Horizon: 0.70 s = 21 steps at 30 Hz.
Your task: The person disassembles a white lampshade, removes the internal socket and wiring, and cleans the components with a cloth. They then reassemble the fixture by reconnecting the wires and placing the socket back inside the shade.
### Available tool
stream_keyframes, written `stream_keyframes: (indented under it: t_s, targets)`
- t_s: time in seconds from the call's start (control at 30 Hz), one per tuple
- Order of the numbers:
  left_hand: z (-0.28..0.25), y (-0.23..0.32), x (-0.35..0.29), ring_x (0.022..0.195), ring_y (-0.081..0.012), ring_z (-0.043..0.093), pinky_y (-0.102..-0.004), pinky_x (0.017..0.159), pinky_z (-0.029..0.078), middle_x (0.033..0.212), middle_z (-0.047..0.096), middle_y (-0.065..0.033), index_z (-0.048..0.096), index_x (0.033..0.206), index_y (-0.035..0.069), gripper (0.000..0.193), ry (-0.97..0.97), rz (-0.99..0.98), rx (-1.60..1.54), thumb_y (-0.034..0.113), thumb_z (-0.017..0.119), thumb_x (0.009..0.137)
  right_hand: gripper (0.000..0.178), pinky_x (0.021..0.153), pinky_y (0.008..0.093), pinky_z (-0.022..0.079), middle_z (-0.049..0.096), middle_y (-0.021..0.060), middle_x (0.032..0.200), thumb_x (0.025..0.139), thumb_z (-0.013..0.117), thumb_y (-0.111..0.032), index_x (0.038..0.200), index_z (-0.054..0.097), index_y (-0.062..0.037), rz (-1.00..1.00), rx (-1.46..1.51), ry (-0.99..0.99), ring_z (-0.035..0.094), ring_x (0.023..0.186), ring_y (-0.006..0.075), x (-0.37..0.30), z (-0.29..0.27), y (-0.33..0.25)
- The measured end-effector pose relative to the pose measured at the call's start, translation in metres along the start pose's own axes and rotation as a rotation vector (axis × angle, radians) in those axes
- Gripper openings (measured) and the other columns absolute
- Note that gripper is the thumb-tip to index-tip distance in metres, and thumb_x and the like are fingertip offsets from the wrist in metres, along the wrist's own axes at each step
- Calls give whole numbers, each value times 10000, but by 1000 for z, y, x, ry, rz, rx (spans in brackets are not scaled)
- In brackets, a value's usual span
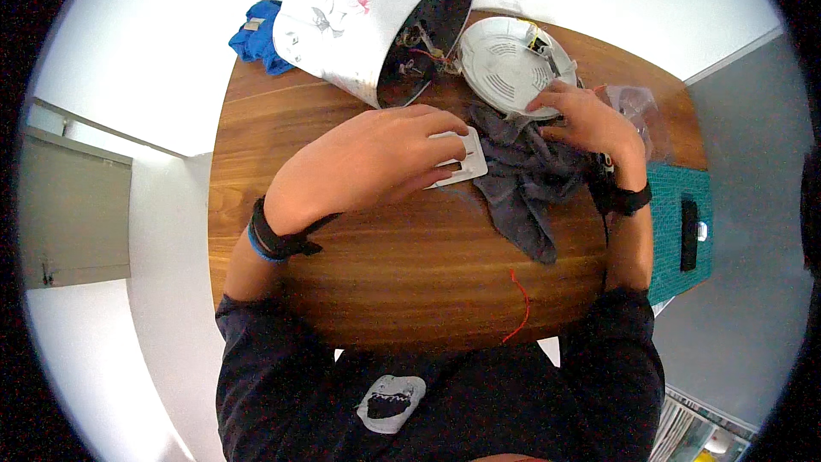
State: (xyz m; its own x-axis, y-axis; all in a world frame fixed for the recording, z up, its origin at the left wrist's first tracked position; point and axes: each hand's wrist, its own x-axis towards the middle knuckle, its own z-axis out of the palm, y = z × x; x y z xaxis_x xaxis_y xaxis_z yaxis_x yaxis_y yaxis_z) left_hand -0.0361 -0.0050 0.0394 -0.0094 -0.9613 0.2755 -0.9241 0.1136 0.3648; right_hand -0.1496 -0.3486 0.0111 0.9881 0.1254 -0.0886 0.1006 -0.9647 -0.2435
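We are gripping a white plastic plate (pixel 453 158) at frame centre, our left hand (pixel 376 158) curling closed around it, while our right hand (pixel 586 115) is pressing half-closed fingers on the round white cover (pixel 505 60), upper right. A grey cloth (pixel 526 175) is lying between on the bench (pixel 410 274); the tipped lampshade (pixel 368 21) with loose wiring is waiting unassembled.

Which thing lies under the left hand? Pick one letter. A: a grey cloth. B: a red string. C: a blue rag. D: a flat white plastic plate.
D: the left hand covers a flat white plastic plate on the wooden table, while the right hand is on the round white disc.
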Motion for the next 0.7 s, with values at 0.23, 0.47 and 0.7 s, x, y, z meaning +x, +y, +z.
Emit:
stream_keyframes:
  t_s: [0.23, 0.47, 0.7]
  targets:
    - [-3, -8, -11, 1156, -395, 660, -478, 964, 558, 1254, 669, -159, 646, 1172, 45, 246, -77, -74, 60, 177, 685, 969, 293, 1003, 513, 523, 731, 161, 1083, 835, 724, -49, 1122, 686, -93, -74, -65, 127, 695, 1077, 418, 7, 16, -2]
    - [3, -14, -17, 1078, -408, 674, -503, 906, 558, 1139, 674, -155, 645, 1201, 71, 252, -248, -179, 77, 187, 663, 978, 167, 986, 530, 530, 748, 161, 996, 851, 696, -69, 998, 624, -99, -17, -399, 365, 717, 996, 390, -4, 14, -26]
    - [1, -12, -14, 1040, -416, 685, -511, 876, 569, 1138, 676, -158, 645, 1225, 74, 276, -266, -172, 89, 195, 664, 977, 182, 1088, 532, 511, 730, 145, 989, 864, 719, -121, 1004, 606, -93, 27, -454, 406, 713, 1021, 362, -42, -1, -46]
